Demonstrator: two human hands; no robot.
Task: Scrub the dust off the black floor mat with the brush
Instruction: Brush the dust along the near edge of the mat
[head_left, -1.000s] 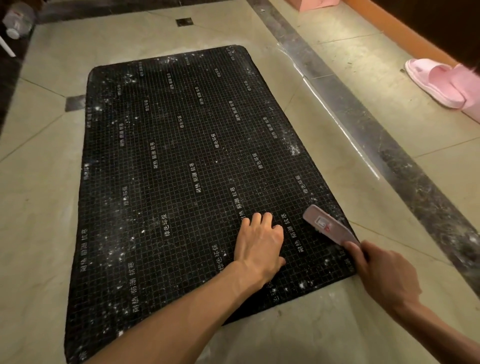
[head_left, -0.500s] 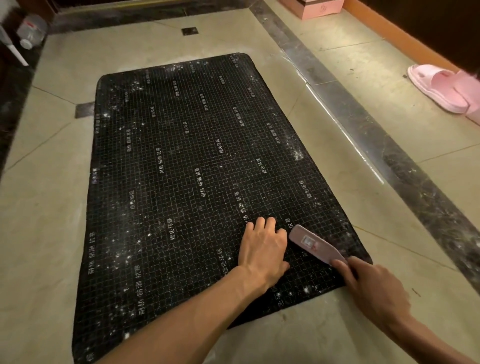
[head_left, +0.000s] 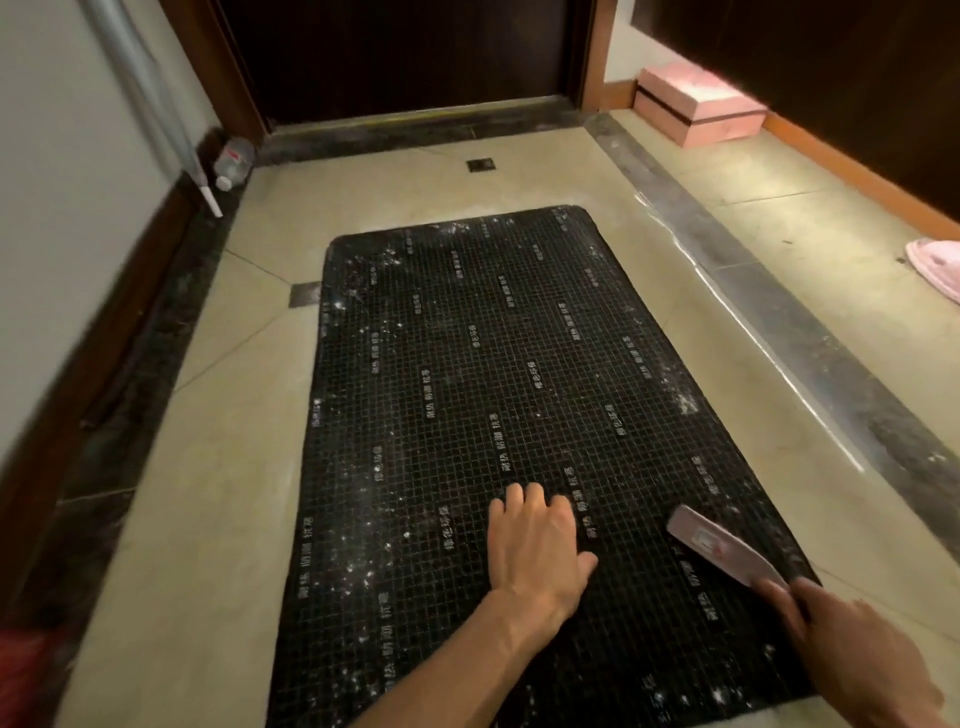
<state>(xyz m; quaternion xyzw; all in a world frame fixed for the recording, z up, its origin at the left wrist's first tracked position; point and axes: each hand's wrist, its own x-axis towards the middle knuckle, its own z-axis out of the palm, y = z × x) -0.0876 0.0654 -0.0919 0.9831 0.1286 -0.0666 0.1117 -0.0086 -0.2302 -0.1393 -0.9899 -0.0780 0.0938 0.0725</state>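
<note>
Two hands: both are engaged at the near end of the black floor mat (head_left: 498, 415), which is laid flat on the tiled floor (head_left: 218, 467).
Left hand (head_left: 535, 545): spread open, pressed palm-down on the mat, nothing gripped; the mat is judged to be pinned by it.
Right hand (head_left: 857, 654): closed around the handle of the pink brush (head_left: 724, 545), whose head is laid on the mat near its right edge.
Step in hand: scrubbing of the near right corner is judged to be under way.
Dust: white specks are seen thickest along the left side, the far end and the near edge; most is judged yet to be cleared.
Next move: the brush would need to be drawn firmly across the speckled areas while the mat is held down.
Change from earlier: the brush has been shifted rightward, away from the left hand it lay just beside; the view has been raised, so the door (head_left: 395, 57) is now shown.
</note>
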